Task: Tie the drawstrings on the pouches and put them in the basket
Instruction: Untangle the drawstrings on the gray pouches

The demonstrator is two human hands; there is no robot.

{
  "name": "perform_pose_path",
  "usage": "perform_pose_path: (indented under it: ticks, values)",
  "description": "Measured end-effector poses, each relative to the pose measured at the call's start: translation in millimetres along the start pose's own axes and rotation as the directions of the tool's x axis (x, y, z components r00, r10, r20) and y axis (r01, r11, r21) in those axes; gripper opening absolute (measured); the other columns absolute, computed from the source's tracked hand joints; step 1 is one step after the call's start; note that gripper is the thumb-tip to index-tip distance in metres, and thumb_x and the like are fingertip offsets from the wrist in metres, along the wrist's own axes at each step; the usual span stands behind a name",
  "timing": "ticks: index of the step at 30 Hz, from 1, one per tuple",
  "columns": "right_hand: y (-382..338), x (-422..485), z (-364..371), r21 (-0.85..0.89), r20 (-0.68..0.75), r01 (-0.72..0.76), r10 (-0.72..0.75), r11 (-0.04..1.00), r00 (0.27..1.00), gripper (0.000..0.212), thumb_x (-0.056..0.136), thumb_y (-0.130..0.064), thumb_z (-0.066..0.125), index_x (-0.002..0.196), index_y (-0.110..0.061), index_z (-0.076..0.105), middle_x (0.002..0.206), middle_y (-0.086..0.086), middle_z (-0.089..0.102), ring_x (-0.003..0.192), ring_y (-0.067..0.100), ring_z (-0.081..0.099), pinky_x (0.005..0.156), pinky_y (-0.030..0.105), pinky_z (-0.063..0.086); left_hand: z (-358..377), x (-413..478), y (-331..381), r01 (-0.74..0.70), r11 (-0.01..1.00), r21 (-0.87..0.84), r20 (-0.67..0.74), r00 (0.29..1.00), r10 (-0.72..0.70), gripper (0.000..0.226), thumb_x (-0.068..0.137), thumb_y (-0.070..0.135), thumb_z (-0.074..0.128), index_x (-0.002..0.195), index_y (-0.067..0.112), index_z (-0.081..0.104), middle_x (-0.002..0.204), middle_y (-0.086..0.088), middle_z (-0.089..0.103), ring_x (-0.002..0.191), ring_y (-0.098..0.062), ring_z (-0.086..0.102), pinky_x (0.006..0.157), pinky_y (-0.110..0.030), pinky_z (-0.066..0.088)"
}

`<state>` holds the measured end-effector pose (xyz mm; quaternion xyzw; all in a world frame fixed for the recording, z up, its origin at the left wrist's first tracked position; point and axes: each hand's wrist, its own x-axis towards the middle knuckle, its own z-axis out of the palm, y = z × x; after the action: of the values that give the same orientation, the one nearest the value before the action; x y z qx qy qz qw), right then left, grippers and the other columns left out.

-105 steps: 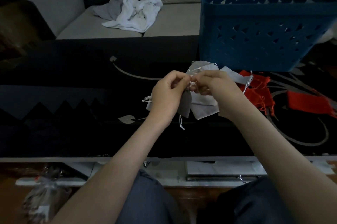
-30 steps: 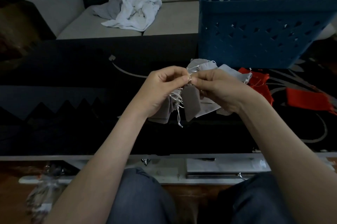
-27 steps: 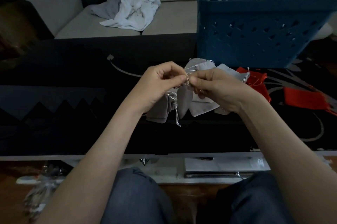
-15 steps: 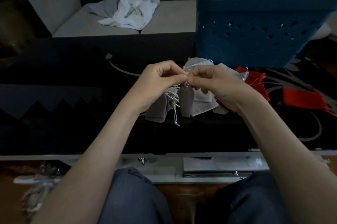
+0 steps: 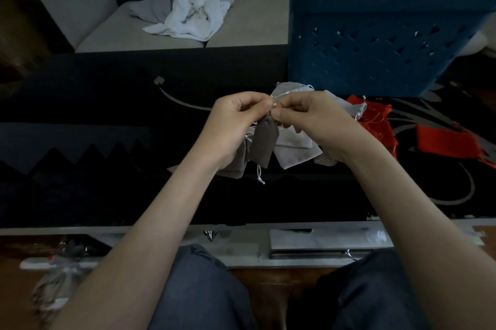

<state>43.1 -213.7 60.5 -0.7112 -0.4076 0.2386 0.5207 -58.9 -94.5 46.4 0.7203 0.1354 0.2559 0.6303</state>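
Since a moment ago the hands have barely shifted; the small grey pouch (image 5: pixel 264 143) now hangs straighter beneath them. The left hand (image 5: pixel 236 125) and right hand (image 5: pixel 314 123) pinch its drawstring (image 5: pixel 274 104) at the neck, fingertips closed on the cord. Pulling both ends evenly should seat the knot. At 1 o'clock lie more grey pouches (image 5: pixel 295 149), then red pouches (image 5: pixel 375 120). Beyond, the blue basket (image 5: pixel 375 42); its contents are hidden.

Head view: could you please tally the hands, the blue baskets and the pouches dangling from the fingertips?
Bare hands: 2 (left hand, right hand)
Blue perforated plastic basket: 1
Dark grey fabric drawstring pouch, dangling: 1
Total: 4
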Motion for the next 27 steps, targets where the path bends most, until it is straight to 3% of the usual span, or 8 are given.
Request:
perform_pose_path:
  ticks: [3,6,10,13,17,21,27]
  values:
    - [0.0,-0.7,-2.7,0.027,0.074,0.007,-0.009,1.000,0.997,0.010,0.091,-0.015,0.059,0.087,-0.016,0.069,0.073,-0.007,0.061,0.060,-0.005,0.049,0.057,0.009,0.039,-2.9,-0.2,-0.6,0.037,0.990,-0.137,0.091,0.996,-0.024,0.016,0.093,0.005,0.053,0.087,0.005,0.068,0.077,0.001,0.069,0.080,-0.011,0.065,0.075,-0.020,0.049]
    - [1.6,-0.3,3.6,0.075,0.077,0.041,-0.047,0.996,0.996,0.012,0.093,-0.009,0.054,0.091,-0.010,0.066,0.072,-0.007,0.058,0.062,-0.005,0.048,0.060,0.011,0.038,-3.9,-4.1,1.4,0.026,0.965,-0.262,0.182,0.983,0.023,0.030,0.092,0.007,0.049,0.073,0.013,0.071,0.070,0.005,0.067,0.075,-0.006,0.064,0.074,-0.017,0.048]
    - [2.9,0.6,9.4,0.114,0.074,0.048,-0.056,0.992,0.996,0.014,0.094,-0.003,0.050,0.094,-0.002,0.064,0.070,-0.007,0.055,0.059,-0.005,0.048,0.060,0.012,0.038,-9.5,-4.3,1.6,0.060,0.957,-0.285,0.186,0.982,-0.006,0.016,0.082,0.014,0.057,0.073,0.014,0.070,0.072,0.005,0.067,0.077,-0.007,0.064,0.077,-0.019,0.049]
    - [4.8,0.4,7.7,0.129,0.108,0.067,-0.081,0.989,0.991,0.016,0.094,-0.003,0.050,0.086,-0.010,0.063,0.068,-0.008,0.054,0.059,-0.004,0.048,0.059,0.012,0.038,-16.0,-3.9,2.9,0.025,0.983,-0.181,0.167,0.986,0.006,0.007,0.077,0.011,0.061,0.081,0.007,0.064,0.074,0.005,0.067,0.078,-0.007,0.063,0.077,-0.019,0.049]
    - [8.3,0.3,3.6,0.103,0.130,0.036,-0.049,0.994,0.990,0.012,0.092,-0.006,0.054,0.086,-0.009,0.064,0.069,-0.008,0.057,0.060,-0.004,0.048,0.059,0.013,0.039,-20.6,-7.6,8.3,-0.046,0.999,0.015,0.187,0.981,0.042,0.007,0.082,0.004,0.064,0.082,0.011,0.066,0.075,0.007,0.067,0.078,-0.005,0.063,0.074,-0.016,0.048]
    - [12.3,-0.5,0.6,0.072,0.145,-0.014,0.003,0.997,0.989,0.015,0.091,-0.009,0.057,0.079,-0.016,0.066,0.071,-0.005,0.060,0.068,0.004,0.053,0.064,0.017,0.045,-22.9,-5.7,8.6,-0.102,0.965,0.244,0.222,0.974,0.047,0.011,0.085,0.006,0.066,0.084,0.017,0.069,0.080,0.003,0.069,0.082,-0.011,0.063,0.080,-0.024,0.050]
    - [14.8,-0.3,3.6,-0.024,0.093,-0.026,0.028,0.999,0.995,0.006,0.091,-0.014,0.060,0.088,-0.013,0.065,0.082,0.004,0.062,0.075,0.007,0.054,0.063,0.015,0.046,-18.0,-4.3,7.0,-0.121,0.900,0.420,0.133,0.989,0.071,0.009,0.083,0.010,0.070,0.083,0.020,0.071,0.083,0.004,0.072,0.082,-0.010,0.066,0.077,-0.019,0.052]
